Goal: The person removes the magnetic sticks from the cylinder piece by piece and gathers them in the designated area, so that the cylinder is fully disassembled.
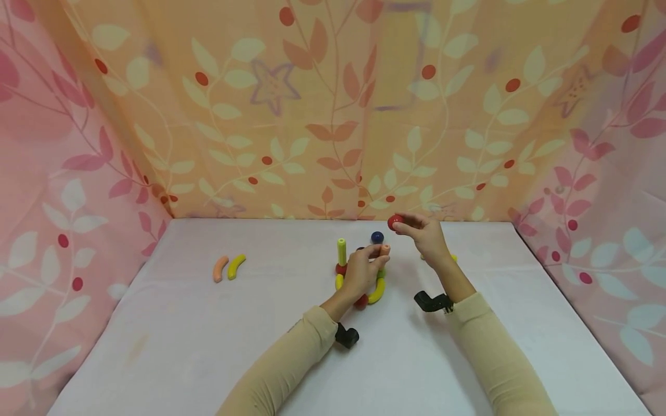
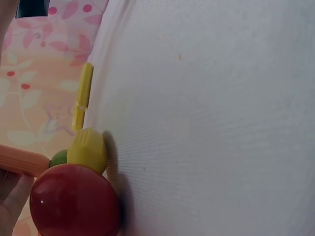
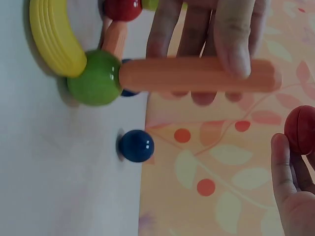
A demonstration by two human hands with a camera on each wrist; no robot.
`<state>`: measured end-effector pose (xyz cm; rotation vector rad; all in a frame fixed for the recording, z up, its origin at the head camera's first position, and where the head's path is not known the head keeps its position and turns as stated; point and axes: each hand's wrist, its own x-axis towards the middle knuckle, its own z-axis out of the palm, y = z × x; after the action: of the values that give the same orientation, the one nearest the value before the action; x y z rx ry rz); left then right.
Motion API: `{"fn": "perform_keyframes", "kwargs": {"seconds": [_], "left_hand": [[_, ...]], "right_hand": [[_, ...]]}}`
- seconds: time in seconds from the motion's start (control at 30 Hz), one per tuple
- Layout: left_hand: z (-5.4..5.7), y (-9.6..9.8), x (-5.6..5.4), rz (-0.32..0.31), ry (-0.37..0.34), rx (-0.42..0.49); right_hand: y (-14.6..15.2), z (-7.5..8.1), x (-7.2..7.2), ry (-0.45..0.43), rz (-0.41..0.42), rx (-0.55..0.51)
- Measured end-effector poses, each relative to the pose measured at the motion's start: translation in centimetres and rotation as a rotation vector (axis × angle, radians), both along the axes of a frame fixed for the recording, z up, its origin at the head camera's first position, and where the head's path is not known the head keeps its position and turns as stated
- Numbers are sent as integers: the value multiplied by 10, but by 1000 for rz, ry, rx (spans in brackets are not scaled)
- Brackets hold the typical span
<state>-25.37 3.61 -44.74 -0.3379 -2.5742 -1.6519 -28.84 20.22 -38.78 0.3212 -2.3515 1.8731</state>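
Observation:
My left hand (image 1: 361, 271) pinches an upright orange rod (image 3: 197, 74) between thumb and fingers. The rod's lower end meets a green ball (image 3: 94, 77), which joins a yellow curved piece (image 3: 56, 37). These belong to a ball-and-rod frame standing on the table, partly hidden behind the left hand. A yellow-green rod (image 1: 341, 252) rises from a red ball (image 1: 340, 269) at its left. At the near corner is another red ball (image 2: 74, 201). Up and right of the orange rod, my right hand (image 1: 429, 240) holds a separate red ball (image 1: 394, 222) at its fingertips, apart from the rod.
A loose blue ball (image 1: 377, 237) sits on the table behind the frame. To the left lie an orange curved piece (image 1: 221, 269) and a yellow curved piece (image 1: 236, 267). A yellow piece (image 1: 454, 258) shows partly behind the right wrist. Patterned curtains (image 1: 333, 144) enclose the table.

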Motion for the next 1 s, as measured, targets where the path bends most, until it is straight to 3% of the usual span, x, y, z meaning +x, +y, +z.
{"fn": "perform_keyframes", "kwargs": {"seconds": [0.2,0.63,0.87,1.0], "left_hand": [[-1,-2,-1,0,9,-2],[-3,-4,-3,14,42,-6],[-2,-2,-2,20,34,-10],[-1,-1,-2,23,19,-9]], "right_hand": [[5,-7,-20,2,-11,104],[7,-36,-67,-170,-45,324],[2,-50,-80,-223,-46,491],[3,-58,-85,-227,-78,487]]}}
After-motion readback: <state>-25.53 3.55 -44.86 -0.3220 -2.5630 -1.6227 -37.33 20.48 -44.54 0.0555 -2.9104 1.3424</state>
